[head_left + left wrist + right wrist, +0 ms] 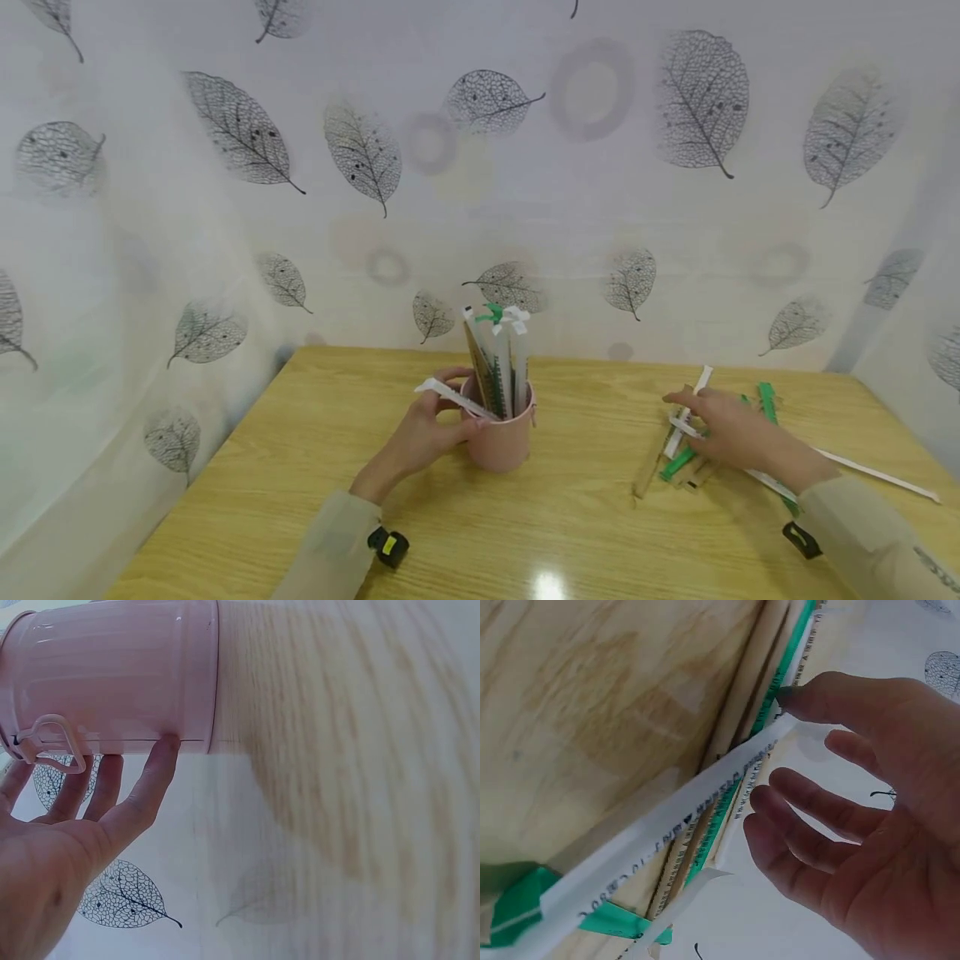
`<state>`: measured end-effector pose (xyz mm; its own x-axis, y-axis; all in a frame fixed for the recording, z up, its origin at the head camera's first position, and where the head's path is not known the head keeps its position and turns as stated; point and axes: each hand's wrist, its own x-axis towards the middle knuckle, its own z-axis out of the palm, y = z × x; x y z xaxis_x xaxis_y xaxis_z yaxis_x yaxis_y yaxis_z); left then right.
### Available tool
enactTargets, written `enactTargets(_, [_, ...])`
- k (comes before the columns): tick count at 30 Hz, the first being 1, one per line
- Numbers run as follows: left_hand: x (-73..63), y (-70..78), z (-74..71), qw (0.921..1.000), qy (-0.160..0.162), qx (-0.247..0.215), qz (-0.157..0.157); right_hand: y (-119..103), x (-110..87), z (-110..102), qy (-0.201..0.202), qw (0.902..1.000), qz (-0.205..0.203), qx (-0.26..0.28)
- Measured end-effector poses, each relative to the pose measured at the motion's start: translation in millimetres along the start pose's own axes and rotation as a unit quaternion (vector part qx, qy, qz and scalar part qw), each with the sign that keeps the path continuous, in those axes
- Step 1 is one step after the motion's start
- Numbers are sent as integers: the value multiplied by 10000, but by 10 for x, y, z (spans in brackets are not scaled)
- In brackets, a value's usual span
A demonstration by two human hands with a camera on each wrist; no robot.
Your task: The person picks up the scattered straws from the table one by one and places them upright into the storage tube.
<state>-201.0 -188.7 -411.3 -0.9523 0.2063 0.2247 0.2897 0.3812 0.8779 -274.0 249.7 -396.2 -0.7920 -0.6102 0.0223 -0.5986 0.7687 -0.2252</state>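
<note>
My left hand (427, 429) grips the left side of a pink pail (498, 446), thumb at the front and fingers behind. In the left wrist view, fingertips touch the wall of the pail, near its small wire handle (61, 742). Several wrapped straws (502, 375) stand in the pail; one white straw (453, 396) leans out over the left rim, above the hand. Over a loose heap of wrapped straws on the right, my right hand (738, 429) has its fingers spread and slightly bent. Its thumb tip is close to the end of a white wrapped straw (667, 821).
The heap mixes green (678, 463), brown (647, 475) and white wrapped straws, lying crosswise. A long white straw (877, 475) points out to the right. Behind the wooden table (585, 500) hangs a leaf-patterned cloth (525, 208), which also rises at both sides.
</note>
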Motion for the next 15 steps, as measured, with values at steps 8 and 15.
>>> enactTargets(8, [-7,-3,4,9999,20,-21,-97,26,16,76,58,9999,-115,98])
enactTargets(15, [-13,1,1,10000,31,-11,-77,7,24,72,326,9993,-14,198])
